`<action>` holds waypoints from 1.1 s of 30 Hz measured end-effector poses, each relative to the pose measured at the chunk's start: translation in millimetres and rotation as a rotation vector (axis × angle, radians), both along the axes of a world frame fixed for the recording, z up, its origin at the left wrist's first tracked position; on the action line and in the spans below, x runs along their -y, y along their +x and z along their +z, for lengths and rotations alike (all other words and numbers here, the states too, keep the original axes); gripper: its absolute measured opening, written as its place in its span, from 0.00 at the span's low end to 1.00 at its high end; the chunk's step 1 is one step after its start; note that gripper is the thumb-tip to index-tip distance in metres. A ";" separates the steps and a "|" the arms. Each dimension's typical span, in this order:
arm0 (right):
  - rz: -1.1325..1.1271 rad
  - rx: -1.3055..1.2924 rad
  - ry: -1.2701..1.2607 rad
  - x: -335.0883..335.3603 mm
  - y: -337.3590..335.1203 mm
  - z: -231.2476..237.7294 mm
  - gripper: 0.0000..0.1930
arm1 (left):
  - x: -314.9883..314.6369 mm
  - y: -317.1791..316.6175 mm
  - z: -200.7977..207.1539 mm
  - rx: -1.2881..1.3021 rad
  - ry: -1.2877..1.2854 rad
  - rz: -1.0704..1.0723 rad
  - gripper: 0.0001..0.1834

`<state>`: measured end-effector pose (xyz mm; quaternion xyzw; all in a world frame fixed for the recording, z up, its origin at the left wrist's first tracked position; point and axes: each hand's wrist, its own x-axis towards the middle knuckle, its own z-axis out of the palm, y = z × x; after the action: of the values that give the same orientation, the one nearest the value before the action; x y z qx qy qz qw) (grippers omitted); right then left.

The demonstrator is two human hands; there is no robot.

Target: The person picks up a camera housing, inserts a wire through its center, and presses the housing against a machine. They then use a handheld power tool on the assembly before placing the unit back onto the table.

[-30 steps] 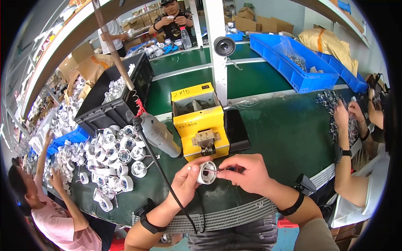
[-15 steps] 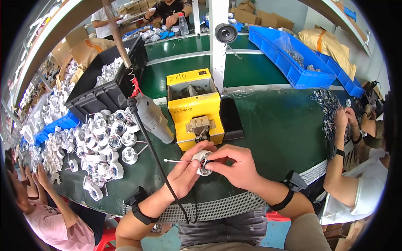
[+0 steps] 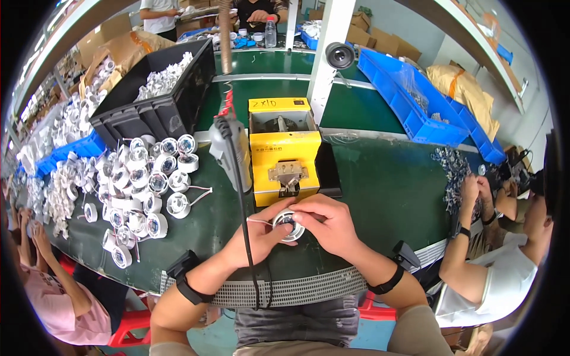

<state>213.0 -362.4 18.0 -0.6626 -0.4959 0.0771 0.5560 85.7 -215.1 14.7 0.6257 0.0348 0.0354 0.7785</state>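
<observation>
Plainly, the housing point(image 3: 288, 220) is held face-up between left hand point(image 3: 256, 238) and right hand point(image 3: 328, 223), toward the tabletop's point(image 3: 380, 202) near edge.

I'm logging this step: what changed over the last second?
The right hand moved from the front of the white housing to its edge; the housing turned from facing right to facing up. A wire now sticks out leftward. The left hand still holds the housing; the yellow machine stayed put.

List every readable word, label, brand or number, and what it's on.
Locations only, wording not copied:
Yellow machine, top: handwritten dark marking, readable.
Yellow machine, front: dark printed line, small.
Grey hanging tool: nothing legible.
Held white part: too small to read any.
</observation>
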 end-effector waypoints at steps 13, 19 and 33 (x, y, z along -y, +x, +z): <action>-0.045 0.173 0.014 -111.9 -30.2 38.3 0.34 | -8.8 6.0 -24.9 -0.082 -0.286 -0.019 0.23; 0.031 -0.217 0.695 -99.7 -29.8 56.6 0.33 | -3.4 9.1 -26.1 -0.212 -0.248 0.038 0.22; -0.194 -0.242 0.599 -98.5 3.0 59.2 0.15 | -5.3 9.0 -23.7 -0.347 -0.267 0.115 0.22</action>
<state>216.0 -263.9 77.2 -0.4998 -0.3617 -0.0473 0.7856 94.7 -209.8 -9.0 0.5108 0.2084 -0.0334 0.8334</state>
